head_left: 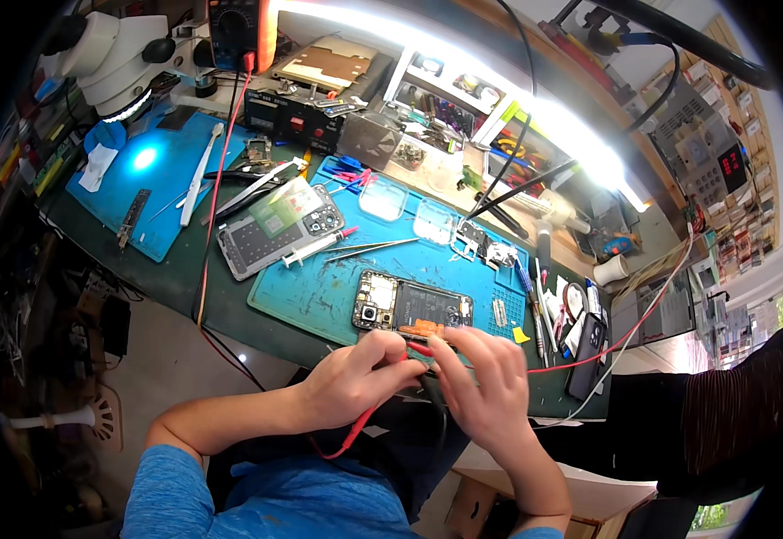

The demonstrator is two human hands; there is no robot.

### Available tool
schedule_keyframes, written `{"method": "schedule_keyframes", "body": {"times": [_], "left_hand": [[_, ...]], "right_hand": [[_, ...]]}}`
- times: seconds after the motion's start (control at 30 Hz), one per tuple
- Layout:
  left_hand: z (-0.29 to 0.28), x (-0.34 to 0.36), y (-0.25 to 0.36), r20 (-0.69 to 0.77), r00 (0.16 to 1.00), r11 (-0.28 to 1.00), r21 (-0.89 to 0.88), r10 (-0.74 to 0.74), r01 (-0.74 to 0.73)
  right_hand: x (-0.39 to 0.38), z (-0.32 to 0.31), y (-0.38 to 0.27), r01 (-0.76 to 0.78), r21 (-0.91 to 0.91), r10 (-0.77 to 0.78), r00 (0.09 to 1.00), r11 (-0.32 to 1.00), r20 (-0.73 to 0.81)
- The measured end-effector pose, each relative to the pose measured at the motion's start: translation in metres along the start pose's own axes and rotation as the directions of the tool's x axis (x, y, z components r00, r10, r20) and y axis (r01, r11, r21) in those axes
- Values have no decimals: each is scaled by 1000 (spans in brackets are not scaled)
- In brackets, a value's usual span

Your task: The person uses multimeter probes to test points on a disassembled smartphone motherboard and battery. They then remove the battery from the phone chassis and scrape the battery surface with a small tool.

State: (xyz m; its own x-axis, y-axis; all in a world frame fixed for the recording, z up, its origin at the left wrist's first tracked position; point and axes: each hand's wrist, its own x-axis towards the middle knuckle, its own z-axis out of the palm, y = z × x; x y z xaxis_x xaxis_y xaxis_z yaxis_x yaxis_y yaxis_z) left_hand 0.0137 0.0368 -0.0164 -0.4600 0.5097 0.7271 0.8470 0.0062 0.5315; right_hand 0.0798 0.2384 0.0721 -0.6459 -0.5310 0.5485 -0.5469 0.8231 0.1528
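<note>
Had L hand (pixel 360 373) curled, pinching red lead (pixel 354 435); R hand (pixel 488 382) bent close beside, couldn't tell its pinch. Saw phone (pixel 427 304) w/ innards bare, flat on mat (pixel 306 310), just past 2 hands.

A dark green workbench top (pixel 228 301) carries two blue mats. The smaller mat (pixel 160 238), at left, holds a long white-handled tool (pixel 196 184) and a crumpled white paper (pixel 97 168). On the larger mat (pixel 320 283), near the centre, lie an opened smartphone (pixel 423 305), slim tweezers (pixel 373 249), two clear plastic boxes (pixel 382 199) and a yellow scrap (pixel 521 335). A detached phone panel (pixel 261 238) overlaps this mat's left edge. At right, a dark phone (pixel 586 357) lies on the bench near pens.
</note>
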Motion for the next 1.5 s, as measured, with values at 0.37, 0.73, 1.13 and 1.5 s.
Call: {"method": "schedule_keyframes", "body": {"times": [0.37,0.73,1.13,1.5], "left_hand": [[6,20,14,180,981,976,-190,-69,103],[-7,75,12,300,941,963,164,159,-215],[-24,54,-11,278,959,997,-43,-46,60],[-3,23,-4,16,1000,999,52,3,-4]], "right_hand": [[-40,2,-33,-406,545,526,847,734,-76],[-50,3,-39,-614,742,793,578,268,193],[-40,21,-20,-448,875,890,303,-183,341],[-25,38,-27,-445,895,911,353,-37,213]]}}
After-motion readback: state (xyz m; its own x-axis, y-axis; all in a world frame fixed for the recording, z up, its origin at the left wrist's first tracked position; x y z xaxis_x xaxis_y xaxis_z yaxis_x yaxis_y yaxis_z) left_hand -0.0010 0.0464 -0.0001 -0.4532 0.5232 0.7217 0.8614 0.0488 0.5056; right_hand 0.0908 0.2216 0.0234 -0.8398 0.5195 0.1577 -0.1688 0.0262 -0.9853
